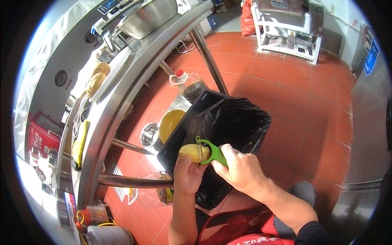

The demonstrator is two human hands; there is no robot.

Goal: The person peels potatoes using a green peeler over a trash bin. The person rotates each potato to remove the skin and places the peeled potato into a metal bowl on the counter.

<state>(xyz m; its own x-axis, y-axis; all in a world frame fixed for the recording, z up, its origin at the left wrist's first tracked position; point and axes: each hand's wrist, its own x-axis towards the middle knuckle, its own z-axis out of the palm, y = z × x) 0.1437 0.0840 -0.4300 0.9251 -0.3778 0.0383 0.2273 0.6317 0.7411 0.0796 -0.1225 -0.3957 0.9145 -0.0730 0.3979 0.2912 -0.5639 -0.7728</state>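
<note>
My left hand (pixel 188 176) grips a pale yellow potato (pixel 189 151) whose visible side looks peeled. In my right hand (pixel 242 168) is a green Y-shaped peeler (pixel 216 155), its metal blade lying across the potato's right end. Below both hands stands a black bin (pixel 180 139) lined with a black plastic bag (pixel 235 119). On a white cutting board (pixel 114 72) at the left rest two brown, unpeeled-looking potatoes (pixel 99 78).
A stainless-steel table (pixel 122 113) runs along the left, bearing a large metal bowl (pixel 150 18) and a yellow-handled tool (pixel 80 142). A plastic jug (pixel 191 85), a yellow basin (pixel 171 122) and a small steel bowl (pixel 150 134) sit beyond the bin. A white-framed machine (pixel 288 33) stands farther back.
</note>
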